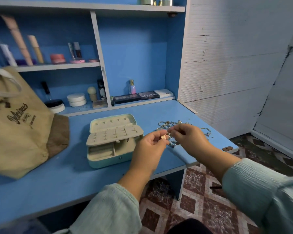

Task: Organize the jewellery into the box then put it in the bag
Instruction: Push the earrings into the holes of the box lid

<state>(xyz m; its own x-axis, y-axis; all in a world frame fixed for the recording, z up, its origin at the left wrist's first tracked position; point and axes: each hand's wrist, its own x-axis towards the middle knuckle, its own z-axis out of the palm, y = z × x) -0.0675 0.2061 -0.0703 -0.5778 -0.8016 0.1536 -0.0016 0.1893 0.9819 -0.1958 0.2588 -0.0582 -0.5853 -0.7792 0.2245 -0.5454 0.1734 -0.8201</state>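
Observation:
A pale teal jewellery box [108,159] stands open on the blue desk, its cream insert panel [113,134] folded up and cream compartments showing below. A pile of gold and silver jewellery [169,124] lies to the right of the box. My left hand [149,146] pinches a small rose-gold earring [164,136] just above the desk. My right hand [188,137] pinches a thin piece of jewellery close beside it, over the pile. A tan cloth bag [19,124] with dark lettering lies at the left of the desk.
The blue desk [61,183] ends in a front edge near my arms. Shelves behind hold cosmetics: tubes, a pink jar [57,58], white round tins [76,99], palettes [136,97] and a small perfume bottle [132,86]. A white wall stands at the right, patterned floor tiles below.

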